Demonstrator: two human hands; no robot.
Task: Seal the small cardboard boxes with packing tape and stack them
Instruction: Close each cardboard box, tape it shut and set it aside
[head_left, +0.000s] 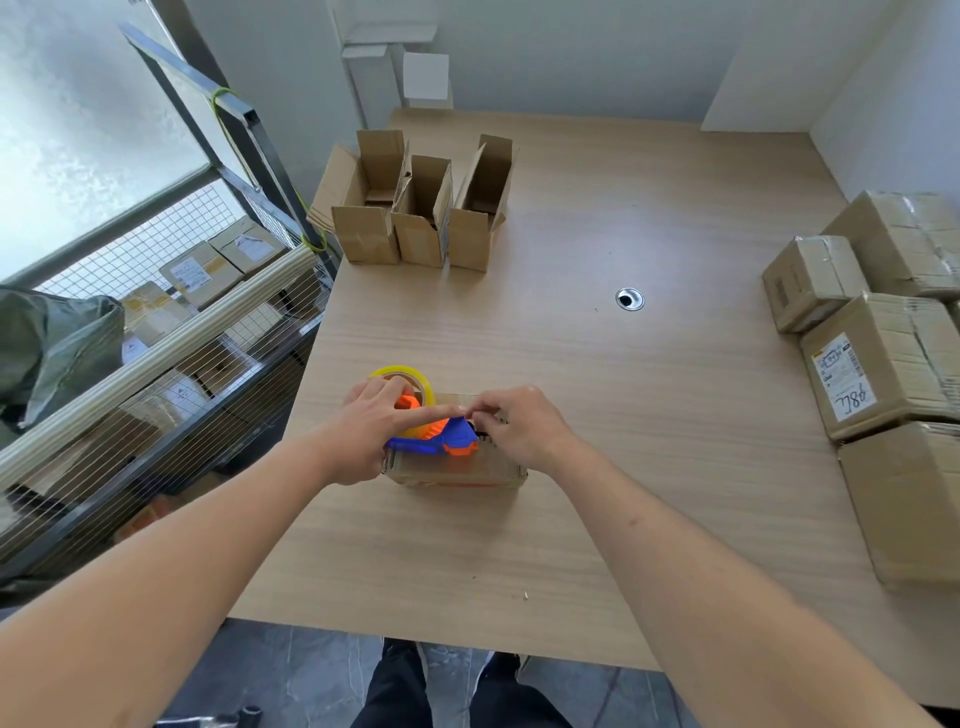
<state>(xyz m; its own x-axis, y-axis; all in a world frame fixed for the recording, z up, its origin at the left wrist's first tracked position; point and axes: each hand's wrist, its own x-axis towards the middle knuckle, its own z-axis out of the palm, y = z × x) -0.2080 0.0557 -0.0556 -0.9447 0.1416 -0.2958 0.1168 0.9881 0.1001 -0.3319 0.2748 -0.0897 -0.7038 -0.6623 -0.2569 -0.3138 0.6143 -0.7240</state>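
Here the left hand (371, 415) grips a blue-and-orange plastic tape dispenser (434, 434) on a small cardboard box (457, 467); the right hand (519, 423) pinches glossy tape on the wood-grain counter (571, 389).

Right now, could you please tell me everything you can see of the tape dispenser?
The tape dispenser is a blue plastic frame with orange parts, carrying a roll of yellowish clear tape. It lies on top of the closed small box near the table's front edge. The left hand grips it, forefinger stretched along it; the right hand pinches at its front end.
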